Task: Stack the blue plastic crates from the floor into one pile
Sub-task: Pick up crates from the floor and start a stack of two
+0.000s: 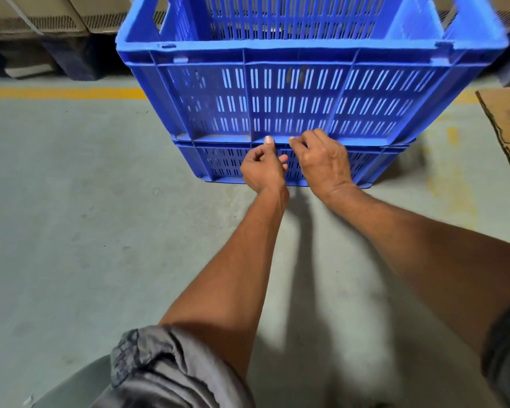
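1. Crates: two blue ones make the pile in front of us. The upper crate [292, 92] sits on the lower crate [365, 164], which stands on the floor [71, 201].
2. The pile lies straight ahead of both hands, its long side facing us and running left to right. The seam between the two crates is level with our fingertips.
3. Our left hand [262, 169] is at the middle of that near side, fingers curled loosely in, thumb tip up against the bottom edge of the upper crate. It grips nothing that we can see.
4. Our right hand [324, 163] is just beside it, knuckles towards us, fingers bent at the same seam. Whether the tips hook under the upper crate's edge or only rest on it, we cannot tell; the back of the hand hides them.
5. Both hands are about equally near the pile; the two sit close together at the centre, well away from the crate's corners.
6. We judge the upper crate is being seated or nudged square on the lower one. Any next lift would want the hands apart, out towards the ends of the long side.
7. Hard to make out: the far rim of the upper crate is cut off at the top of the view, and its right side is blurred. No further loose crates show on the floor here. A cardboard sheet [507, 119] is cut off at the right edge.
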Tool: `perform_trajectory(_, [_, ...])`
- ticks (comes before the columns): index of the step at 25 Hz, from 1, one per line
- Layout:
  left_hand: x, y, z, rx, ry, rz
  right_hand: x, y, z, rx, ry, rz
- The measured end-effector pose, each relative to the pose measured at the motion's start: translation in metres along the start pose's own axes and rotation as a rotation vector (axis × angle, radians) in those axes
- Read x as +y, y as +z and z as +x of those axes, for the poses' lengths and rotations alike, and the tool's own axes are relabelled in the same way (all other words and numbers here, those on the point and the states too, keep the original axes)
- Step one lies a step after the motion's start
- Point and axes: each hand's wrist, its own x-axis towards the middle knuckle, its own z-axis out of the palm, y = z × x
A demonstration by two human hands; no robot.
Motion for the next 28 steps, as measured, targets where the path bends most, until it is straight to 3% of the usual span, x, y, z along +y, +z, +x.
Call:
perform_trajectory(2, [0.003,0.0,0.003,-0.024,-0.05,-0.004,-0.011,-0.01,0.0,0.0,0.275,0.227])
perform_trajectory(6, [0.003,-0.002,0.008,-0.082,-0.073,0.041,-0.057,-0.028,0.005,0.071,1.448,0.963])
perform_trajectory(7, [0.003,-0.003,0.008,-0.081,-0.071,0.056,-0.059,-0.031,0.011,0.108,1.649,1.17])
perform_trajectory(9, [0.004,-0.004,0.009,-0.094,-0.07,0.067,-0.049,-0.029,0.023,0.075,1.836,1.399])
perform_trajectory(12, [0.004,-0.002,0.01,-0.101,-0.032,0.105,-0.033,-0.026,0.031,-0.049,1.919,1.531])
perform_trajectory(15, [0.004,0.002,0.008,-0.062,-0.015,0.105,-0.031,-0.022,0.032,-0.1,1.934,1.457])
perform_trajectory(20, [0.006,0.003,0.006,-0.089,-0.003,0.126,-0.035,-0.02,0.046,-0.073,1.975,1.274])
perform_trajectory(28, [0.014,0.002,-0.001,-0.123,-0.027,0.125,-0.038,-0.026,0.048,-0.119,1.912,1.261])
